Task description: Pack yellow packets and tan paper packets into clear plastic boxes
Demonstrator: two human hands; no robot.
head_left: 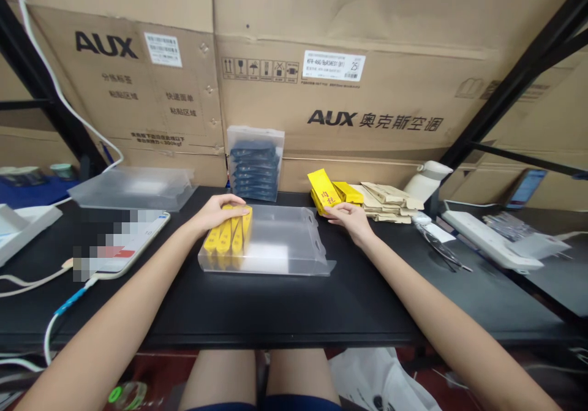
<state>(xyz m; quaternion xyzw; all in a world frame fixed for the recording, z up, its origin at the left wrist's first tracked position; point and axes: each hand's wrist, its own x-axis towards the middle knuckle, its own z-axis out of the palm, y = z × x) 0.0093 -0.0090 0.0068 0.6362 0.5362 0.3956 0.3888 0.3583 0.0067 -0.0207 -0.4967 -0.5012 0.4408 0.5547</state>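
A clear plastic box (285,239) lies on the black table in front of me. Several yellow paper packets (225,239) stand in a row at its left end. My left hand (220,212) is closed over the back of that row, at the box's far left corner, its thumb side partly hidden. Over to the right, beyond the box, my right hand (351,220) pinches the lower edge of a yellow packet (324,189) with printed red characters. This packet is tilted up, above a small pile of other yellow packets (348,193).
Tan paper packets (390,201) are piled right of the yellow ones. Behind stands a clear box of dark blue packets (255,169). Another clear box (133,187), a phone (138,245) and cables lie left; a power strip (491,239) lies right. Cardboard (390,98) walls the back.
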